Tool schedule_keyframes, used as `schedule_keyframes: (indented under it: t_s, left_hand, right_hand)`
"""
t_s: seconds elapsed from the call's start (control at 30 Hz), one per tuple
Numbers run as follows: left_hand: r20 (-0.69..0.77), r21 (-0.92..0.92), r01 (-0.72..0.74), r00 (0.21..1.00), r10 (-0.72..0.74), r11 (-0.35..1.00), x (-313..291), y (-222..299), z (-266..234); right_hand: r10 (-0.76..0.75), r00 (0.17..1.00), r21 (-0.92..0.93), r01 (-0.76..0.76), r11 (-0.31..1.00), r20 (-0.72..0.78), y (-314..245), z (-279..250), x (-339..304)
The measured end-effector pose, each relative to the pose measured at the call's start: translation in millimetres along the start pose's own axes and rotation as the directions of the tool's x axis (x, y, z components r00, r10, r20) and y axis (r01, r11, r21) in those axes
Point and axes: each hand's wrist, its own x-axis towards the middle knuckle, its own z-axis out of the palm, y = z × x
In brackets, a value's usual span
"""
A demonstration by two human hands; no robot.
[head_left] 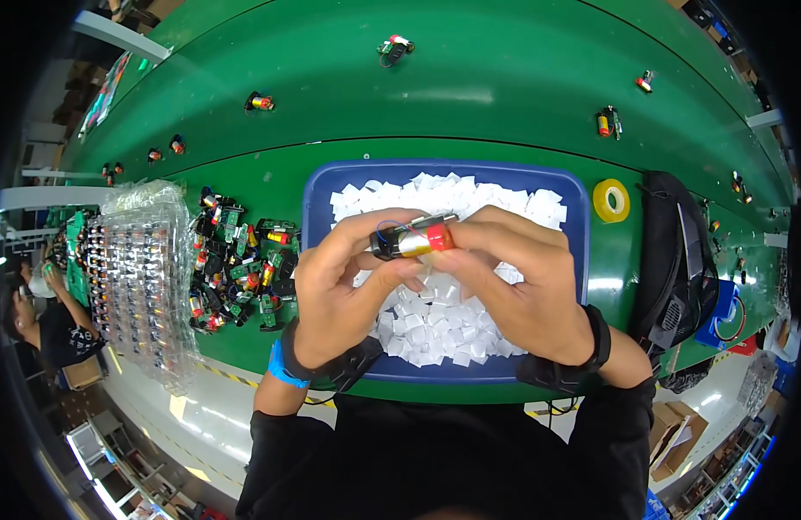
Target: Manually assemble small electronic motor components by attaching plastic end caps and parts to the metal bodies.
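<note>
Between my two hands is a small battery assembly [413, 240], with a black end on the left, a gold-silver body and a red end on the right. My left hand [344, 273] pinches its black end; my right hand [517, 264] has its fingers closed at the red end. Both are held above a blue tray [576, 260] filled with small white square pieces [431, 334]. To the left of the tray lies a heap of similar assemblies with green circuit boards [240, 273].
Clear plastic trays [140, 286] holding rows of parts stand at the left. A yellow tape roll [611, 201] and a black bag [669, 260] lie right of the blue tray. Single assemblies [396, 49] are spread along the green surface [504, 78] beyond. Another person [58, 321] works at far left.
</note>
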Motion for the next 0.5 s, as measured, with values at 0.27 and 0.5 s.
schedule_keyframes:
  t_s: [0.27,0.5]
  left_hand:
    - [-0.028,0.344,-0.169,0.981,0.190,0.924,6,2,-4]
    - [0.011,0.362,-0.170,0.984,0.178,0.917,0,2,-3]
  right_hand:
    - [0.077,0.995,0.208,-0.089,0.974,0.063,0,-1,5]
    - [0.209,0.977,0.295,-0.209,0.932,0.033,2,0,2]
